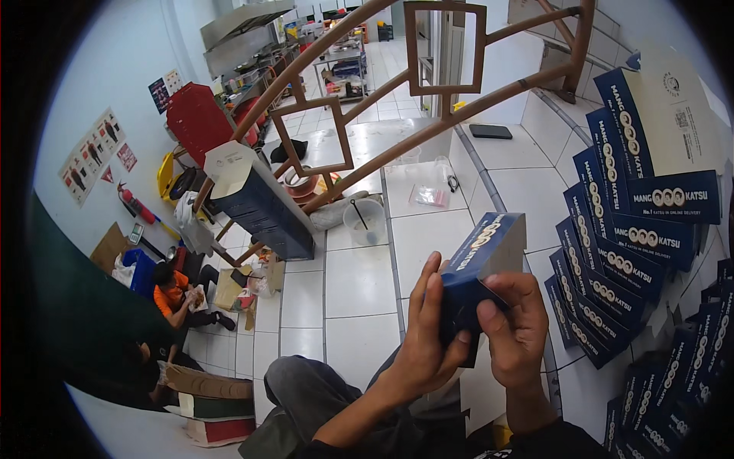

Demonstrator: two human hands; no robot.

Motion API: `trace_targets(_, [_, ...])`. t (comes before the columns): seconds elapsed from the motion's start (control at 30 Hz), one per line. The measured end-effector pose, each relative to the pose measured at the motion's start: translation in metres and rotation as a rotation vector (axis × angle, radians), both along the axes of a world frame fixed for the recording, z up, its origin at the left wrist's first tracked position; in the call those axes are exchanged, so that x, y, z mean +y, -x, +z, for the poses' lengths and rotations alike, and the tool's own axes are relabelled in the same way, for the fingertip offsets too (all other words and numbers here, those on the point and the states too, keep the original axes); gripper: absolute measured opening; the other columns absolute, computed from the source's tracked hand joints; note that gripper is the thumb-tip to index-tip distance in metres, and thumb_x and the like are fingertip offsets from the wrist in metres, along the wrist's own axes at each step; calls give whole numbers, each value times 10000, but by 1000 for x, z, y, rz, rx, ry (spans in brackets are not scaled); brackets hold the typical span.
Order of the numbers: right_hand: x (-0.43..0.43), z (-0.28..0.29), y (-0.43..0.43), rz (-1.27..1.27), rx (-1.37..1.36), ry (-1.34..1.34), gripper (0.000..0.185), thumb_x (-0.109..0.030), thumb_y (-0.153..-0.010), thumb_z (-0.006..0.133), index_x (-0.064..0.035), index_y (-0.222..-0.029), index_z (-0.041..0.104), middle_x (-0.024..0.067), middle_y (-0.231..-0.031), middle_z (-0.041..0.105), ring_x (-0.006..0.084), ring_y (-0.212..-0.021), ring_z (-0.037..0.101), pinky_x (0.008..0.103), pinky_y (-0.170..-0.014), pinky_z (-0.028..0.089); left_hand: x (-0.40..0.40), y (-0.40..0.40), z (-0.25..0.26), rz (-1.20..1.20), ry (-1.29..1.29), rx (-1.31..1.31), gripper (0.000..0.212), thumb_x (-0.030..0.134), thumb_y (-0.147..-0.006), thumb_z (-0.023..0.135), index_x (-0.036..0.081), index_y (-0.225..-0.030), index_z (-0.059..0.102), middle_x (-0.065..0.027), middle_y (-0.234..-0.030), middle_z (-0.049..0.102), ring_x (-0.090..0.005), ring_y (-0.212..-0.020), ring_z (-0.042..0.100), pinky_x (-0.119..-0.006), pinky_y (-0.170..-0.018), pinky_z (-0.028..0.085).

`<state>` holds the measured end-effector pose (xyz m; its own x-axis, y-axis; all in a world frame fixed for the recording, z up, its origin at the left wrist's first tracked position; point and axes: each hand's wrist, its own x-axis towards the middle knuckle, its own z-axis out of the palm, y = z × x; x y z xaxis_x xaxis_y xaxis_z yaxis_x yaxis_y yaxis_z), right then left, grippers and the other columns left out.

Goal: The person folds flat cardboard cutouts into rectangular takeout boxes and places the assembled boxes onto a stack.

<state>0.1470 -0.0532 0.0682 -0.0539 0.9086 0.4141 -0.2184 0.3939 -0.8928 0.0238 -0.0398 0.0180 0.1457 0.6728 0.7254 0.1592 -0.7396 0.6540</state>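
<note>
A small dark-blue cardboard food box [467, 275] with printed lettering is held before me, partly folded, with a grey inner flap showing at its far right side. My left hand [421, 327] wraps its left side, fingers along the wall and thumb near the bottom. My right hand [513, 321] grips the near right edge between thumb and fingers. To the right, folded boxes of the same print [608, 264] stand in overlapping rows on the white tiled step. The box's underside is hidden by my hands.
A brown metal railing [378, 166] crosses ahead, beside a tall stack of nested blue boxes [264, 206]. A clear plastic tub [365, 222] and a black phone [490, 132] rest on the tiles. Two people sit lower left, one in an orange shirt [172, 295].
</note>
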Motion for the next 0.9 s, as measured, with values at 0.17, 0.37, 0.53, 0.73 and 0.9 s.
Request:
trace_targets(0.17, [8,9,-3,-263,-364,-343,225,-43,-831,608,2,-1051,604,100,-938,576,161,-864,580,247,-758,467,-3,3,4,77,94,0,827,-48,-692,465,29,-1409,61,-206,-1444,161,-300,-1270,318,-388,-1028,291])
trace_targets(0.37, [3,-13,6,-278,-396,-317,313,25,-752,668,-22,-1054,602,51,-825,551,118,-758,545,244,-688,445,0,9,1,62,203,-114,752,11,-753,489,32,-1408,121,-279,-1418,172,-422,-1314,220,-460,-1065,200])
trace_targets(0.53, [5,-21,16,0,170,-24,564,-21,-743,716,-24,-1220,415,27,-820,538,113,-828,537,244,-806,417,4,11,5,10,54,-154,609,108,-817,472,58,-1368,217,-266,-1419,182,-390,-1324,213,-445,-1064,210])
trace_targets(0.73, [10,-12,1,253,-46,2,382,-2,-766,673,-23,-1130,558,93,-931,591,194,-993,559,315,-857,444,4,18,7,-100,66,-427,660,439,-842,454,152,-1380,202,-265,-1427,151,-359,-1287,277,-441,-1050,246])
trace_targets(0.9, [9,11,8,144,-532,-261,227,29,-720,661,-53,-930,674,83,-868,618,200,-781,600,340,-732,459,15,49,24,-179,589,-910,641,512,-929,270,-10,-1302,277,-193,-1318,389,-268,-1224,396,-375,-1034,303])
